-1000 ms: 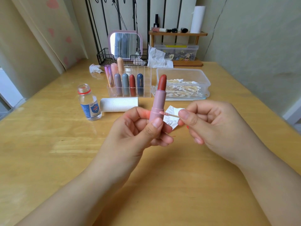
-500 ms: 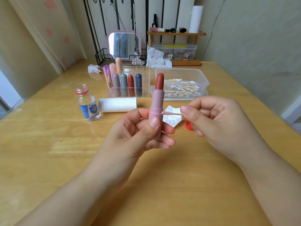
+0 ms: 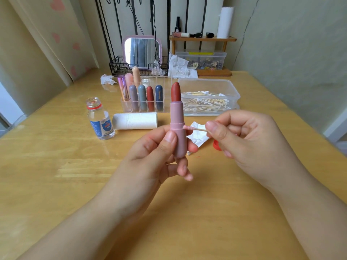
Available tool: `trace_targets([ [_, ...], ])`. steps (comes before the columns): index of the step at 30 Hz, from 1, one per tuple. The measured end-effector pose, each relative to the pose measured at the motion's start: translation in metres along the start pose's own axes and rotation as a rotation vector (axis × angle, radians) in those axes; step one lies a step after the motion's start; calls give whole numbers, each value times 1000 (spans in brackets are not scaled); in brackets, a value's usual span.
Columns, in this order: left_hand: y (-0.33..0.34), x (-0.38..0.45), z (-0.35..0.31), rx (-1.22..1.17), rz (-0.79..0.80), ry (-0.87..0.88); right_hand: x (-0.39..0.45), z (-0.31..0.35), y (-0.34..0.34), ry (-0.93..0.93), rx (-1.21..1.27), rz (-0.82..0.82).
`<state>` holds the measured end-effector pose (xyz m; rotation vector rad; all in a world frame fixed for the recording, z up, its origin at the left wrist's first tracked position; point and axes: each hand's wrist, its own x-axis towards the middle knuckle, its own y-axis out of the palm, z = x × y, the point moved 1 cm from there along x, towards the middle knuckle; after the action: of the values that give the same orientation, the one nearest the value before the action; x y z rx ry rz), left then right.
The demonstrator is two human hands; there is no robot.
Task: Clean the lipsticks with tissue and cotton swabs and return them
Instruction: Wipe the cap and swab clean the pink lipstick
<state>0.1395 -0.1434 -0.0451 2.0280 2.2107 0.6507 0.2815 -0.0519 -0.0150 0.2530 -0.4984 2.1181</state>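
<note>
My left hand [image 3: 157,152] grips an uncapped pink lipstick [image 3: 177,121] upright above the table, its red bullet extended. My right hand [image 3: 249,145] pinches a cotton swab [image 3: 193,128] whose pink-stained tip touches the ridge on the lipstick's right side. A folded white tissue [image 3: 199,136] lies on the table behind the lipstick, partly hidden by my fingers. Several capped lipsticks stand in a clear organizer [image 3: 150,98] further back. A clear box of cotton swabs [image 3: 208,98] sits to its right.
An open small bottle [image 3: 100,119] stands at the left, next to a lying tissue roll [image 3: 135,121]. A red cap [image 3: 216,145] peeks from behind my right hand. At the back stand a mirror [image 3: 141,51], a wire basket, crumpled tissues and a wooden shelf [image 3: 202,39].
The lipstick has turned more upright and shifted slightly in my left hand. The swab tip stays against the tube's ridge, sliding a little along it.
</note>
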Motion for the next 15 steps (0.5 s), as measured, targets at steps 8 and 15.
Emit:
trace_targets([
  [8, 1, 1, 2, 64, 7, -28, -2, 4, 7, -17, 10, -2],
  [15, 4, 0, 3, 27, 62, -31, -6, 8, 13, -33, -22, 20],
])
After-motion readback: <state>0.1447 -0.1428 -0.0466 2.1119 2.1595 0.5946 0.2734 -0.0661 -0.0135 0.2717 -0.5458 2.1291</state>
